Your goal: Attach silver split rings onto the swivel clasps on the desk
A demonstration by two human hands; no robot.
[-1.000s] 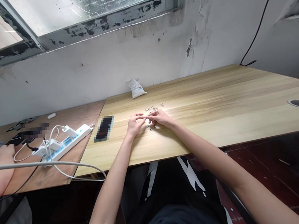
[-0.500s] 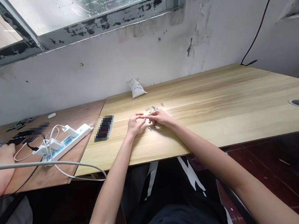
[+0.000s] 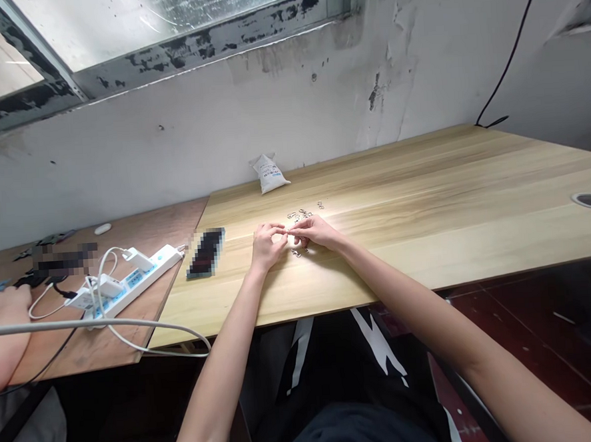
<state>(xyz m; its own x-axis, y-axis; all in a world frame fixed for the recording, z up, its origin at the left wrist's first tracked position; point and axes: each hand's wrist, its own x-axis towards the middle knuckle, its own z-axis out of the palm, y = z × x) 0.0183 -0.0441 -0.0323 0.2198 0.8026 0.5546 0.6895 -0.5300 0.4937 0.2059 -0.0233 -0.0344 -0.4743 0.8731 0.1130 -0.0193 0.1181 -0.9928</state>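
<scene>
Your head camera looks forward and down at a pale wooden table [image 3: 427, 246] set against a stained wall. Your left hand [image 3: 267, 245] and right hand [image 3: 317, 233] sit close together near the table's middle, palms down. The fingertips [image 3: 287, 230] of both hands are together, meeting in a small pinch. Whatever lies between them is too small to make out, so you cannot tell whether they are clamped on a piece. Just beyond your hands lies a loose scatter of small metal clasps [image 3: 301, 214]. A lone clasp [image 3: 296, 253] lies on the table just below your right hand. To your left, a pixelated phone [image 3: 206, 253] lies flat on the table. Past it, on a brown board [image 3: 175, 218], is a white power strip [image 3: 133, 281] with cables plugged in. A white bag [image 3: 270, 174] stands by the wall. At far left, another person's hand [image 3: 4, 299] rests on the board.
</scene>
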